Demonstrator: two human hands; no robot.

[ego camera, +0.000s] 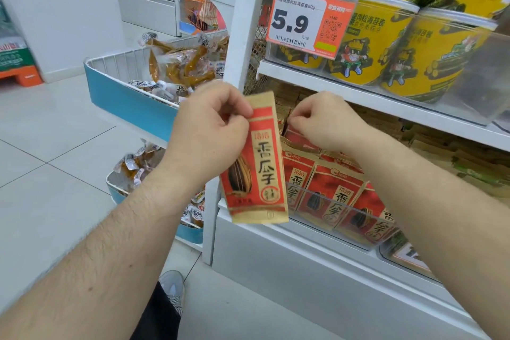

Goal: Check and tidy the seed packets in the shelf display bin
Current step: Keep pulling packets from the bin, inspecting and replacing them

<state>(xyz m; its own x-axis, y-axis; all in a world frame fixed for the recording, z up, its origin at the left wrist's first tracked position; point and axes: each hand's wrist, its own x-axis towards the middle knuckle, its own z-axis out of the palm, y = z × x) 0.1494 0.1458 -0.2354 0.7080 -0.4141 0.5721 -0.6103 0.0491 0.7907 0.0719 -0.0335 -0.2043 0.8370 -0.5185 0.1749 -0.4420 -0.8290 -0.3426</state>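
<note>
Left hand [212, 121] pinches one red sunflower seed packet [256, 163] by its top edge, hanging just left of the clear display bin [325, 196]. Right hand [328, 121], fingers curled, pinches packets [334, 190] standing inside the bin.

A red-and-tan paper seed packet [255, 163] is held upright by its upper left edge in the left hand [209, 130], in front of the white shelf upright [242, 36]. To its right, more red paper seed packets [331, 190] are stood in rows in the clear plastic display bin [325, 199], and the right hand [328, 121] is placed among their tops. On the shelf above, yellow cylindrical tubs [372, 38] are ranged behind an orange price tag [310, 19]. Left of the upright, two blue-fronted wire baskets [129, 96] of clear-wrapped snacks [176, 63] are set one above the other.
</note>
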